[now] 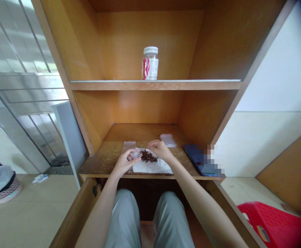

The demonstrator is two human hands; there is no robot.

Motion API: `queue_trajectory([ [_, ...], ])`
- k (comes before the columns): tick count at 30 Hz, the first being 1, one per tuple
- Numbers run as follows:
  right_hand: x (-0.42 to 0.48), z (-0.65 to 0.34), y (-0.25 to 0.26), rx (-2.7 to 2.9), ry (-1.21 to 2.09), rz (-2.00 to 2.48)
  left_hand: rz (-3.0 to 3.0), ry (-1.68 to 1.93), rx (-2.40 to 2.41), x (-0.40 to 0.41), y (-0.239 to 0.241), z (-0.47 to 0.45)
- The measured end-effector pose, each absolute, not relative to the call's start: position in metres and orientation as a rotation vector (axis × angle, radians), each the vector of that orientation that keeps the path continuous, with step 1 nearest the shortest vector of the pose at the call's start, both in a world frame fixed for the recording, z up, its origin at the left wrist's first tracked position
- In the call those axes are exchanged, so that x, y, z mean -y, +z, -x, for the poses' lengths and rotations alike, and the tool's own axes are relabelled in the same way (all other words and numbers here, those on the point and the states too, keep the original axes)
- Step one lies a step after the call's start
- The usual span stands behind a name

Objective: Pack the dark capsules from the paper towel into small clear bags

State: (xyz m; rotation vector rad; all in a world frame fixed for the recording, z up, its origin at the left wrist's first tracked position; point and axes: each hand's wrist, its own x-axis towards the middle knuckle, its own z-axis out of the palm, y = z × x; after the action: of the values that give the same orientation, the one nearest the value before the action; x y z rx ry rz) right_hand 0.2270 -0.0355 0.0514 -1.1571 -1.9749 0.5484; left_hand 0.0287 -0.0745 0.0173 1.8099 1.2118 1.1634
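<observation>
A pile of small dark brown pieces (148, 156), too small to identify, lies on a white sheet (150, 167) at the front of the wooden shelf. To its left, my left hand (126, 162) is closed on a small clear plastic bag (136, 156), pinched between thumb and fingers. My right hand (161, 148) hovers at the pile's upper right edge with its fingertips pressed together. Whatever may be between those fingertips is too small to make out. Behind my left hand is a flat clear zip bag (128, 144). Beyond my right hand lie more clear zip bags (168, 140).
A dark phone (199, 160) rests at the shelf's right front corner. On the upper shelf (101, 85) stands a white-capped jar (150, 63). Cabinet doors (75, 210) hang open on both sides of my knees. A red plastic stool (274, 224) is at lower right, a waste basket (6, 189) at left.
</observation>
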Motion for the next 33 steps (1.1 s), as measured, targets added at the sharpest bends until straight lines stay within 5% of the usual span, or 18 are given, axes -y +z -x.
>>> queue_trajectory([
  [9,0.042,-0.257,0.044,2.114,0.211,1.877,-1.824,1.167,-1.209,0.075,0.018,-0.029],
  [19,0.048,-0.248,0.048,2.079,0.192,1.975,-1.831,1.156,-1.214,0.076,0.019,-0.029],
  [25,0.043,-0.230,0.057,1.897,0.270,1.643,-1.801,1.149,-1.207,0.076,0.021,-0.029],
  [33,0.050,-0.197,0.051,1.930,0.881,0.888,-1.711,1.198,-1.161,0.076,0.022,-0.032],
])
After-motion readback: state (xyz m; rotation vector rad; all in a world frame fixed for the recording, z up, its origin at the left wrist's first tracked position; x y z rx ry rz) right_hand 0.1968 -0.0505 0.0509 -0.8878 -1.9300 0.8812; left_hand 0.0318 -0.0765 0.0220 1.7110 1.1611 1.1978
